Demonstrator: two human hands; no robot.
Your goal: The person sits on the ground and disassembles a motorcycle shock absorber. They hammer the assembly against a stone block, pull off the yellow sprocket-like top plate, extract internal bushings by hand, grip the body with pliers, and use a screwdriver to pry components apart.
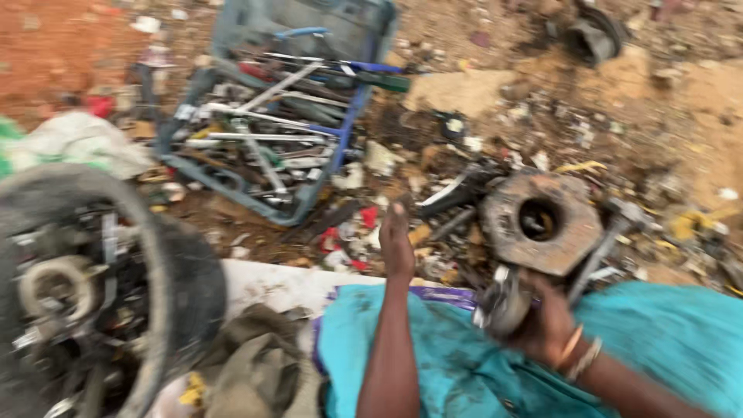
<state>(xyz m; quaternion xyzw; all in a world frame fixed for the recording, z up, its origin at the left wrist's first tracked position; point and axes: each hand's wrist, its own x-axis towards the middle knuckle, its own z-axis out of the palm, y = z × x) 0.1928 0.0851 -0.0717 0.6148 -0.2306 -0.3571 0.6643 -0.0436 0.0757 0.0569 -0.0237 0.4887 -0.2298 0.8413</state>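
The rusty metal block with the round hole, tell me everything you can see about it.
The rusty metal block is a thick, roughly hexagonal slab, brown and grimy, with one dark round hole through its middle. It looks like heavy cast iron or steel. It is tilted, hole facing the camera, above littered dirt. A grey metal bar leans at its right edge. The right hand grips a metal part just below it; the picture is blurred.

Rusty metal hub, round hole in centre, tilted face-up, blurred; shiny metal part below it, gripped in right hand, above teal cloth.
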